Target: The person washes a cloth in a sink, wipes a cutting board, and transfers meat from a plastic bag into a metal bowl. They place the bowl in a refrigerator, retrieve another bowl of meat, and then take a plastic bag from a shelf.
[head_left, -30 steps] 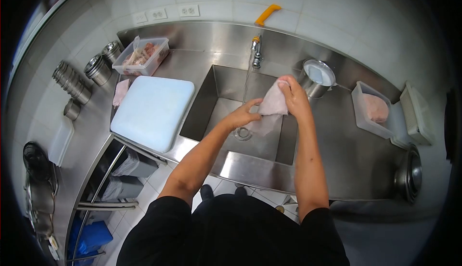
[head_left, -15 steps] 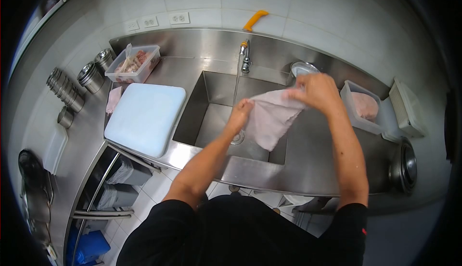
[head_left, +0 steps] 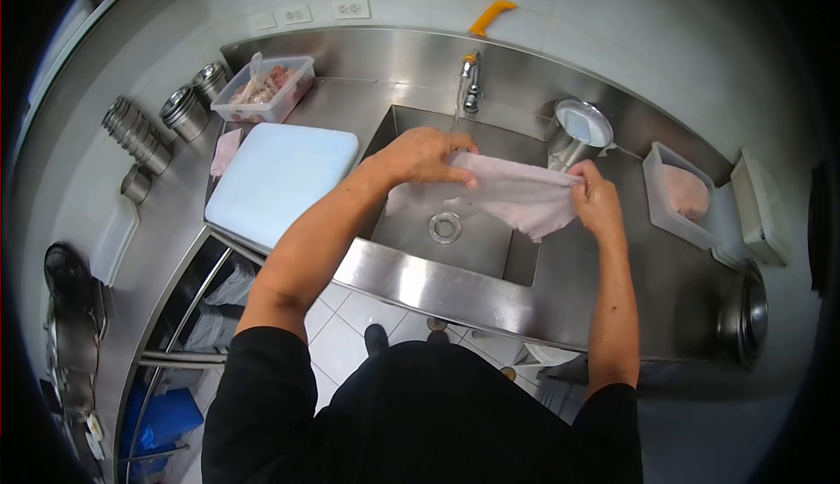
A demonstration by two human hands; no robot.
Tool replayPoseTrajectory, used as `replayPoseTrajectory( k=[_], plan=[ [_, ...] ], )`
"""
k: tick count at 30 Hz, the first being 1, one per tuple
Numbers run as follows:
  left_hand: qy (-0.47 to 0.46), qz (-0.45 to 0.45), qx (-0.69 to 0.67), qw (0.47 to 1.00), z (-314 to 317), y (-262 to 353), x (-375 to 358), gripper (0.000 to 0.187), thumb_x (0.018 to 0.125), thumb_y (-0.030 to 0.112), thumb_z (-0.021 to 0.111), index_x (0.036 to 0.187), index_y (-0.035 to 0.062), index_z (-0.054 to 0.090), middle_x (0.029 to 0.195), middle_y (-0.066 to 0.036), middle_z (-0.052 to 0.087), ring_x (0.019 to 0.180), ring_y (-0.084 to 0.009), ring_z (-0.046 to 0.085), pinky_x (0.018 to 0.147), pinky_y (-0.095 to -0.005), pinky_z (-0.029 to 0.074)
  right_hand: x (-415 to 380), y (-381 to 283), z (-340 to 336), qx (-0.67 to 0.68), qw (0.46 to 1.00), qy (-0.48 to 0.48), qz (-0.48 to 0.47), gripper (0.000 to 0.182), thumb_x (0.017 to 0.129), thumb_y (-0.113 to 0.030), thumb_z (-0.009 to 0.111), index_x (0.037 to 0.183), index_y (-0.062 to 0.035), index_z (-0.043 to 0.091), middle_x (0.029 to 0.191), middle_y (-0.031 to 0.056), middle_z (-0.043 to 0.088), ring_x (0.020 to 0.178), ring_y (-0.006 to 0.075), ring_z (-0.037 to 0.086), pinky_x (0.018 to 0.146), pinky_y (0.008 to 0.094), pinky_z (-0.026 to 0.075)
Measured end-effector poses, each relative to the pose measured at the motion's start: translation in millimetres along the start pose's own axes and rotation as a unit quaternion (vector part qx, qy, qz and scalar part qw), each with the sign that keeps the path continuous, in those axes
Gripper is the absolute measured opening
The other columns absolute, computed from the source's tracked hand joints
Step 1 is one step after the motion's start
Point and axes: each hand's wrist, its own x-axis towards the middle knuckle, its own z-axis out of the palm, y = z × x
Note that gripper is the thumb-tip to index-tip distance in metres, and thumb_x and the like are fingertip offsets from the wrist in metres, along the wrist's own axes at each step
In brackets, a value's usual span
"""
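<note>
A pale pink cloth (head_left: 525, 188) is stretched between my two hands above the stainless steel sink (head_left: 407, 243). My left hand (head_left: 433, 157) pinches its left end, thumb and fingers closed on the fabric. At the opposite end, my right hand (head_left: 598, 202) grips the upper corner. Loose folds hang below, with an uneven lower edge. Behind my left hand, water runs from the faucet (head_left: 471, 81) into the basin. A steel pot (head_left: 573, 134) stands just beyond the cloth, at the sink's back right corner.
Left of the sink lies a light blue cutting board (head_left: 284, 178), with a tub of meat pieces (head_left: 271, 103) behind it. Another pink cloth (head_left: 226, 153) rests beside the board. Steel canisters (head_left: 184, 114) line the left wall. On the right stands a container (head_left: 682, 195) holding a pink block.
My left hand has moved up and taken a new hold on the cloth. My right hand has come down, and the cloth now stretches more nearly level. The view has shifted slightly.
</note>
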Motion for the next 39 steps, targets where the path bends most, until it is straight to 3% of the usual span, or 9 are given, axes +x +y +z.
replayPoseTrajectory(
  k=[6, 13, 20, 26, 31, 32, 34, 37, 39],
  plan=[
    [-0.065, -0.068, 0.097, 0.991, -14.2, -50.4, -39.7, 0.032, 0.081, 0.034, 0.071, 0.097, 0.0075, 0.064, 0.087, -0.016, 0.066, 0.087, -0.0365, 0.063, 0.076, -0.0432, 0.047, -0.1, -9.2, 18.9, -0.053, 0.983, 0.125, -0.127, 0.018, 0.083, -0.010, 0.052, 0.100, -0.0120, 0.059, 0.072, 0.0204, 0.062, 0.073, 0.0427, 0.061, 0.065, 0.0513, 0.046],
    [-0.033, -0.191, -0.050, 0.980, -28.8, -94.8, -128.3, 0.023, 0.079, 0.021, 0.073, 0.097, 0.0058, 0.071, 0.097, -0.011, 0.068, 0.086, -0.0261, 0.064, 0.080, -0.0349, 0.049, -36.8, -29.6, 10.8, -0.049, 0.983, -0.134, -0.119, 0.021, 0.085, -0.016, 0.063, 0.101, -0.0018, 0.063, 0.107, 0.0177, 0.062, 0.099, 0.0357, 0.058, 0.083, 0.0428, 0.045],
    [0.037, -0.103, -0.035, 0.993, -3.5, -98.2, -252.4, 0.026, 0.078, 0.012, 0.067, 0.103, 0.0066, 0.067, 0.106, -0.011, 0.067, 0.099, -0.0267, 0.062, 0.088, -0.0350, 0.049, -150.7, -66.5, 55.2, 0.022, 0.980, -0.101, -0.173, 0.019, 0.084, -0.013, 0.064, 0.099, -0.0009, 0.065, 0.106, 0.0169, 0.063, 0.099, 0.0366, 0.057, 0.087, 0.0401, 0.046],
    [-0.034, -0.236, -0.160, 0.958, 28.6, -82.7, -341.7, 0.026, 0.080, 0.015, 0.063, 0.104, 0.0072, 0.069, 0.104, -0.011, 0.068, 0.095, -0.0242, 0.064, 0.087, -0.0347, 0.050, -235.2, -78.7, 97.9, 0.082, 0.977, -0.193, -0.024, 0.022, 0.087, -0.014, 0.063, 0.106, -0.0036, 0.066, 0.093, 0.0188, 0.066, 0.088, 0.0376, 0.062, 0.081, 0.0394, 0.049],
    [-0.004, -0.354, -0.167, 0.920, 22.1, -88.1, -318.1, 0.028, 0.086, 0.028, 0.059, 0.098, 0.0047, 0.069, 0.077, -0.011, 0.068, 0.075, -0.0170, 0.062, 0.074, -0.0317, 0.048, -209.9, -71.9, 99.1, 0.061, 0.984, -0.163, 0.040, 0.024, 0.088, -0.014, 0.061, 0.110, -0.0043, 0.065, 0.094, 0.0191, 0.066, 0.087, 0.0374, 0.062, 0.078, 0.0402, 0.049],
    [0.016, -0.342, -0.174, 0.923, 30.1, -101.3, -309.7, 0.031, 0.086, 0.031, 0.059, 0.095, 0.0029, 0.068, 0.072, -0.013, 0.066, 0.069, -0.0231, 0.061, 0.072, -0.0336, 0.048, -195.2, -68.1, 101.7, 0.039, 0.984, -0.169, 0.047, 0.027, 0.087, -0.014, 0.061, 0.112, -0.0050, 0.065, 0.098, 0.0184, 0.066, 0.091, 0.0362, 0.062, 0.080, 0.0406, 0.049],
    [0.009, -0.333, -0.066, 0.940, 29.4, -102.7, -284.7, 0.034, 0.086, 0.035, 0.060, 0.104, 0.0081, 0.068, 0.078, -0.015, 0.066, 0.077, -0.0283, 0.065, 0.072, -0.0380, 0.050, -173.1, -67.1, 118.1, -0.090, 0.989, -0.118, -0.007, 0.031, 0.085, -0.014, 0.062, 0.115, -0.0068, 0.064, 0.106, 0.0168, 0.065, 0.099, 0.0348, 0.060, 0.085, 0.0410, 0.048],
    [0.129, -0.259, 0.152, 0.945, 57.2, -96.0, -264.4, 0.040, 0.085, 0.037, 0.061, 0.118, 0.0139, 0.063, 0.094, -0.015, 0.066, 0.094, -0.0311, 0.063, 0.081, -0.0397, 0.051, -162.7, -90.3, 122.8, -0.159, 0.979, -0.123, -0.027, 0.038, 0.083, -0.013, 0.064, 0.121, -0.0097, 0.063, 0.116, 0.0149, 0.062, 0.109, 0.0342, 0.056, 0.092, 0.0415, 0.046],
    [0.038, -0.219, 0.095, 0.970, 64.8, -83.8, -251.6, 0.051, 0.083, 0.032, 0.064, 0.131, 0.0178, 0.054, 0.110, -0.016, 0.062, 0.104, -0.0337, 0.059, 0.089, -0.0418, 0.049, -160.1, -109.2, 131.8, -0.142, 0.976, -0.166, 0.003, 0.043, 0.081, -0.012, 0.065, 0.124, -0.0113, 0.061, 0.120, 0.0150, 0.061, 0.113, 0.0348, 0.054, 0.096, 0.0416, 0.044]
  ],
)
